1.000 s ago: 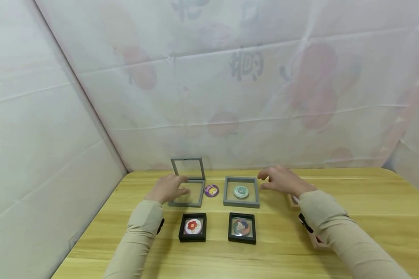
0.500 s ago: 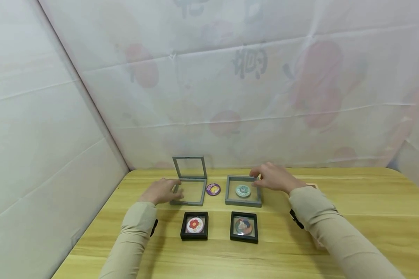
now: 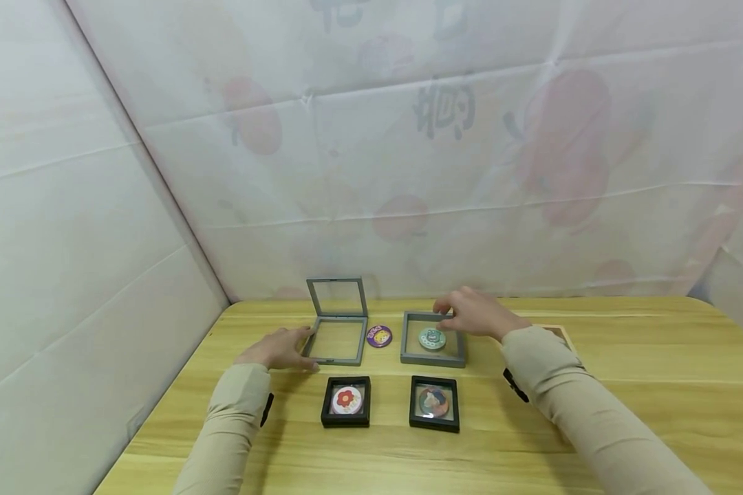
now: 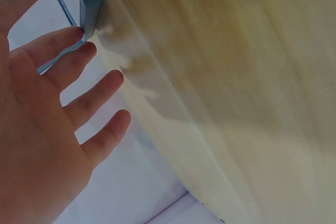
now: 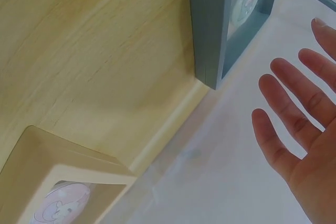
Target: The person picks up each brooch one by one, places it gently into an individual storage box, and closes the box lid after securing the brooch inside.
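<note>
A grey display frame [image 3: 337, 362] stands at the back left with its lid [image 3: 338, 279] raised. My left hand [image 3: 278, 349] is at its left side, fingers spread; in the left wrist view the fingertips reach the frame's edge [image 4: 90, 3], though contact is hard to confirm. Just right of that frame lies a purple round badge [image 3: 380, 336]. A second grey frame [image 3: 433, 360] holds a mint-green badge [image 3: 432, 338]. Over its right rear part hovers my right hand [image 3: 479, 314], fingers loosely extended and gripping nothing.
Two black frames sit nearer the front, one with a red-flower badge [image 3: 347, 400], the other with a dark multicoloured badge [image 3: 434, 403]. A wooden-coloured frame [image 5: 79, 166] with a pink badge is partly hidden by my right arm. White cloth walls [image 3: 371, 172] border the table.
My right hand has moved left, from beside the right grey frame to over it. My left hand has drawn back from above the open frame to its left edge.
</note>
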Demonstrator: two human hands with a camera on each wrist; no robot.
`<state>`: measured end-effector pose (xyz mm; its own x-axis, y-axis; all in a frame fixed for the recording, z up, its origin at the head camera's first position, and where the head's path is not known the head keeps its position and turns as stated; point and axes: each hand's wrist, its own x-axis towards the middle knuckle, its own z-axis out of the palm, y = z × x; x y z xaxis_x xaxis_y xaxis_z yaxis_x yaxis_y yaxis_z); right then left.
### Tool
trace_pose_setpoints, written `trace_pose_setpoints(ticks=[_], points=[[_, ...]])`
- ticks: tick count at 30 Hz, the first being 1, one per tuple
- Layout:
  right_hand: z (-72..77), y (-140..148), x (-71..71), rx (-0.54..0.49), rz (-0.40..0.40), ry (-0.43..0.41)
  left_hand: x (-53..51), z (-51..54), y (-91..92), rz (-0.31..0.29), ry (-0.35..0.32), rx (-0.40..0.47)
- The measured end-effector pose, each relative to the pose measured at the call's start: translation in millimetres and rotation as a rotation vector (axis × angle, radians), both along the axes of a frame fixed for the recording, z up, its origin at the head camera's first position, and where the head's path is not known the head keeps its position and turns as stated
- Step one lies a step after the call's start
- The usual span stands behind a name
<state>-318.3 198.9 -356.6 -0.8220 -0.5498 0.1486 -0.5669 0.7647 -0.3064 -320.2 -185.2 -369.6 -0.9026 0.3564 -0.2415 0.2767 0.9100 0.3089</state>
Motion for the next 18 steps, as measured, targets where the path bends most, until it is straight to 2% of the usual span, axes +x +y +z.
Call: trace_pose_setpoints(ticks=[10,18], points=[[-2.6,-6,-1.8,0.004,0.015,0.012,-1.1,-1.3,0.1,-0.013,0.010,0.006],[-3.6,-14,-2.6,-0.017,0.009,-0.041,-0.3,0.5,3.9,-0.033,0.012,-0.013]])
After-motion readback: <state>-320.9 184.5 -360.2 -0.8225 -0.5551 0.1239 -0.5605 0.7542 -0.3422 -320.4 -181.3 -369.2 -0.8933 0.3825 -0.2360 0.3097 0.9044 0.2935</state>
